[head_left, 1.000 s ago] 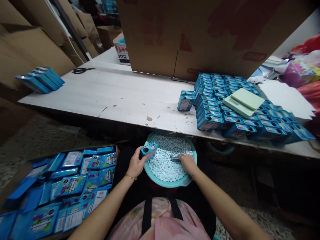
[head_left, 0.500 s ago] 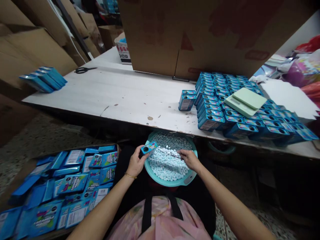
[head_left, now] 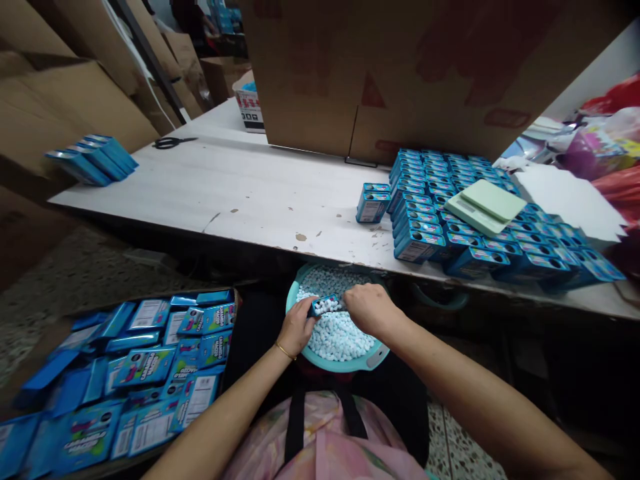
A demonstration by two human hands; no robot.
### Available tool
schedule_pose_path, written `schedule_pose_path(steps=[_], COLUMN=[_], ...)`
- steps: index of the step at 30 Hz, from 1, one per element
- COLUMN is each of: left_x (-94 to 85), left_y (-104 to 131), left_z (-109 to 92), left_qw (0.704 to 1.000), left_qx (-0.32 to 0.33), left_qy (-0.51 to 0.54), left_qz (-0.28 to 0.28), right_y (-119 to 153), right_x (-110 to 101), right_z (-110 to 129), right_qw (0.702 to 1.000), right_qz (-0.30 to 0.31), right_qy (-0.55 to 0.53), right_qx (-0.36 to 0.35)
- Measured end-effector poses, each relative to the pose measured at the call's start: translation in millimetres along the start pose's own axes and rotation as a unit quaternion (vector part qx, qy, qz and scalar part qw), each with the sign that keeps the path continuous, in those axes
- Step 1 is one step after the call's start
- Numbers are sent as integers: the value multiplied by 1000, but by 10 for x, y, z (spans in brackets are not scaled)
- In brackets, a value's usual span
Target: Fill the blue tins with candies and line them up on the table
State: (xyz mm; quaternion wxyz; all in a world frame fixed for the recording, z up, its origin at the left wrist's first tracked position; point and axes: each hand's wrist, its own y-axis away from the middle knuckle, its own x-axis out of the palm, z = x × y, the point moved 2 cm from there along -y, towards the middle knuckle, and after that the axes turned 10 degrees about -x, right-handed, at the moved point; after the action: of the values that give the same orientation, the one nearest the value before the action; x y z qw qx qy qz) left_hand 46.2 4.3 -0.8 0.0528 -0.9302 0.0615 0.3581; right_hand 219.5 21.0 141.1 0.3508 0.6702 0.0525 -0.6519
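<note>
A teal basin (head_left: 337, 365) full of small pale blue and white candies (head_left: 340, 337) sits below the table edge. Over its left part, my left hand (head_left: 299, 327) grips a small blue tin (head_left: 325, 305), with white candies showing at its top. My right hand (head_left: 373, 310) is closed just right of the tin, above the candies. What its fingers hold is hidden under the hand.
A carton of blue packets (head_left: 145, 367) lies at the left. On the white table (head_left: 270, 193) are scissors (head_left: 173, 142), leaning blue boxes (head_left: 95, 160), two tins (head_left: 373, 203), and many rows of tins (head_left: 417, 243) under a pale green scale (head_left: 485, 207). A large cardboard box (head_left: 400, 80) stands behind.
My left hand has moved right with the tin, further over the basin. My right hand has come left and up beside the tin, and candies now show at its top.
</note>
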Motion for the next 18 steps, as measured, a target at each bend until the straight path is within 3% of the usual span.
schedule_pose_path(steps=[3,9,12,15,18], left_x=[-11,40,-2,-121,-260], left_y=[-7,-56,-79,-78,-54], left_z=[30,-30,-16,52,118], left_qw=[1000,999,998,995,991], left_qx=[-8,18,-14,-53,-87], left_qy=[13,34,53,82,101], left_qz=[-6,17,12,7,-23], right_y=[55,140,232,261,71], right_x=[34,184,278,575,1047], right_z=[-40,-127,-294,-551,-634], right_qw=[999,1000,999,997,994], right_qz=[-39,-19,-38,-49,-17], right_qy=[8,11,4,-16,-48], right_qx=[-13,14,30,65,94])
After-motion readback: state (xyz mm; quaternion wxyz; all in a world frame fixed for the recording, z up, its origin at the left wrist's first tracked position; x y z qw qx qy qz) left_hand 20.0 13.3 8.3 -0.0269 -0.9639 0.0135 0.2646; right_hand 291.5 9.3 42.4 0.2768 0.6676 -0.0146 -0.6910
